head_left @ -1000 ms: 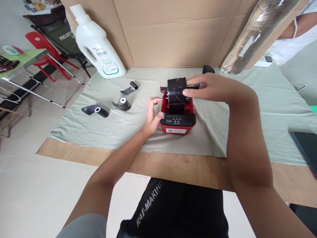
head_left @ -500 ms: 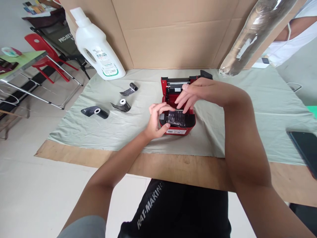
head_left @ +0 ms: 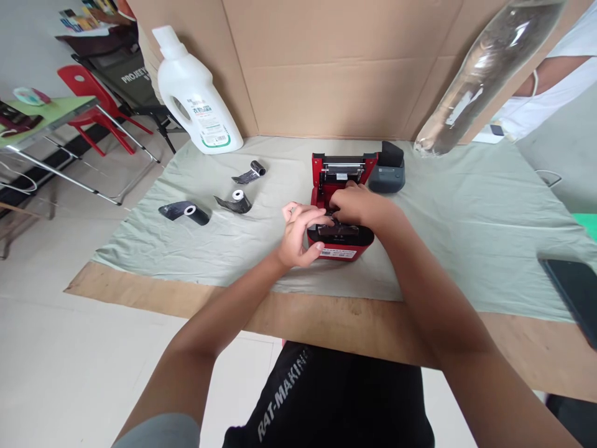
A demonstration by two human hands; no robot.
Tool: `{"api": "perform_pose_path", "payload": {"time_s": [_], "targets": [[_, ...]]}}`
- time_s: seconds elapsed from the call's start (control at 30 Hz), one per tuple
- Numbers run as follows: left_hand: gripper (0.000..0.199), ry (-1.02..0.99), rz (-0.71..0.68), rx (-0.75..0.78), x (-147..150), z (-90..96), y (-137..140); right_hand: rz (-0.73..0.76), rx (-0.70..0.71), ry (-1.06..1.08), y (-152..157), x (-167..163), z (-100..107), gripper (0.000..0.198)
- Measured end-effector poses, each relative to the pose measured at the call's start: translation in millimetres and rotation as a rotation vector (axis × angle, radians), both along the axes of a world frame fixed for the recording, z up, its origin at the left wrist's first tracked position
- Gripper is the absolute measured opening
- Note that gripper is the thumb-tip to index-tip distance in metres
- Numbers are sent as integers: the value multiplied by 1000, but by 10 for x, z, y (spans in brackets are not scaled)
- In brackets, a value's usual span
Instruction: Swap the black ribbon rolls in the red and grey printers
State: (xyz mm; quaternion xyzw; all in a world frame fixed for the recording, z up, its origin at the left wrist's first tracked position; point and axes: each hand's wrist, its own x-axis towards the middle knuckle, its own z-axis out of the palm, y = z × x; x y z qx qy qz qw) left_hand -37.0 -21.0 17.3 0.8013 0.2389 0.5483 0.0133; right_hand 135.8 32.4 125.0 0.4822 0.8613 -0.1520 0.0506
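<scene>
A red label printer (head_left: 354,254) stands with its lid (head_left: 318,167) raised toward the back. A black ribbon roll (head_left: 339,231) lies in its dark bay. My left hand (head_left: 298,235) grips the printer's left edge, thumb at the front corner and fingers bent over the top to the ribbon. Inside the printer, behind the roll, my right hand (head_left: 357,205) reaches down with curled fingers; their tips and whatever they grip are hidden. To the left on the cloth lie three black ribbon rolls, one near the back (head_left: 256,168), one in the middle (head_left: 240,201) and one farthest left (head_left: 198,215).
Behind the printer's right side is a dark grey device (head_left: 389,177). A white detergent bottle (head_left: 198,99) and a wrapped roll (head_left: 471,87) stand by the cardboard wall (head_left: 326,93). A phone (head_left: 571,289) lies at the table's right. Another person's arm (head_left: 553,74) shows beyond the cardboard.
My right hand has lowered into the printer and its fingers have curled. The ribbon's shiny sheet no longer shows spread across the bay. My left hand stays at the printer's left side.
</scene>
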Motion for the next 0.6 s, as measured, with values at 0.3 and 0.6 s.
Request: {"api": "perform_pose_path", "payload": {"time_s": [0.3,0.6], "targets": [[46,-177,101,-2,-135,48,81,51,-127,156,-95,187,212,11],[38,-441,44,-140,-210,189,168,193,125,640,-288,190,440,20]]}}
